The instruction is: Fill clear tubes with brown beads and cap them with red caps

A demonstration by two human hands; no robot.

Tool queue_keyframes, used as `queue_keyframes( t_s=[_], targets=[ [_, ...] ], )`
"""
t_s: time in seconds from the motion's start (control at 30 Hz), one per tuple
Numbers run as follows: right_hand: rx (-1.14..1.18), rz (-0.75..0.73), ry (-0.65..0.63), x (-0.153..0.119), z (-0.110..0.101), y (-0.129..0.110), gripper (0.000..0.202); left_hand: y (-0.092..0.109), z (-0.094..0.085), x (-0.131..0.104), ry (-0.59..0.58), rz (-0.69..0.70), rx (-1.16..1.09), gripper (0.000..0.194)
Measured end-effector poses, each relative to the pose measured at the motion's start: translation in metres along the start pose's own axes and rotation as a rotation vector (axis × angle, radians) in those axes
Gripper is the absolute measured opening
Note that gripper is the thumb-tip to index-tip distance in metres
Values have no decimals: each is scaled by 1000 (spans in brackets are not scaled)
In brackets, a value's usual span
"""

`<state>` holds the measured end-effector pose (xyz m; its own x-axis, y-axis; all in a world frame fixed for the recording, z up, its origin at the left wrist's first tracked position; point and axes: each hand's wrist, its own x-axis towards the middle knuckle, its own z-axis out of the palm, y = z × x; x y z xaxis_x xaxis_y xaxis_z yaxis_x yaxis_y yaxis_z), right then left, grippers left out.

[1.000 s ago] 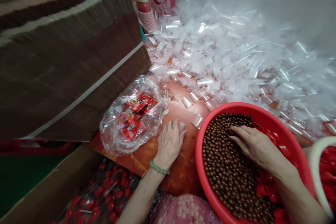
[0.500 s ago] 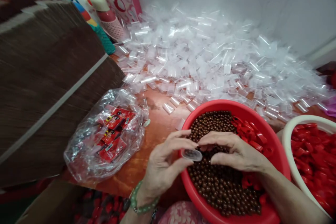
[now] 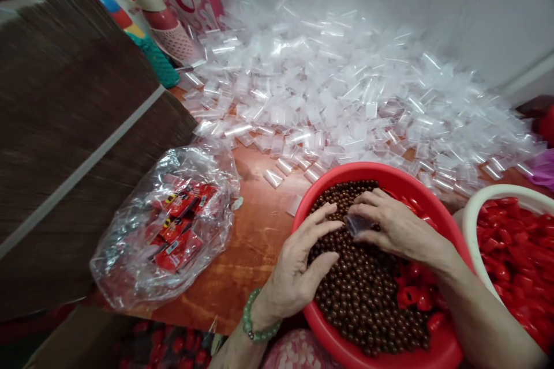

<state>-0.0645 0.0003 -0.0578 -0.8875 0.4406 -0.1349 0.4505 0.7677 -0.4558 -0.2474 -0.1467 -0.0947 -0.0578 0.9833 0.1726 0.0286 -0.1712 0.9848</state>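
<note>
My right hand [image 3: 385, 222] grips a small clear plastic tube [image 3: 358, 223], its mouth tipped down at the dark brown beads [image 3: 355, 282] in a red basin [image 3: 309, 314]. Just left of it, my left hand [image 3: 303, 265] hangs over the basin's left rim with fingers spread and nothing between them. A green bead bracelet [image 3: 255, 326] circles that wrist. Red plastic pieces [image 3: 415, 294] lie among the beads on the basin's right side, partly hidden under my right forearm.
A heap of clear plastic tubes [image 3: 324, 86] covers the table's back. To the left, a clear bag [image 3: 125, 259] of red packets [image 3: 177, 248] lies beside stacked brown cardboard [image 3: 78, 98]. A white basin [image 3: 470, 213] of red pieces stands right. Bottles [image 3: 167, 29] stand back left.
The clear tube has passed from my left hand to my right and moved right, down to the beads. My left hand has opened. The whole view has shifted slightly.
</note>
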Motion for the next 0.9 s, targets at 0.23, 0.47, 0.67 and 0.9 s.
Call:
queue_keyframes(
  t_s=[0.23, 0.47, 0.67, 0.9],
  targets=[
    [-221, 77, -150, -2, 33, 1, 36, 4, 7, 8, 9, -240, 64, 41],
    [102, -53, -287, 14, 29, 3, 23, 4, 10, 8, -7, -380, 15, 50],
    [660, -31, -182, 9, 12, 10, 45, 6, 9, 9, 28, -368, -32, 46],
    [1021, -61, -146, 1, 7, 12, 52, 12, 20, 10, 3, -334, -288, 51]
  ],
)
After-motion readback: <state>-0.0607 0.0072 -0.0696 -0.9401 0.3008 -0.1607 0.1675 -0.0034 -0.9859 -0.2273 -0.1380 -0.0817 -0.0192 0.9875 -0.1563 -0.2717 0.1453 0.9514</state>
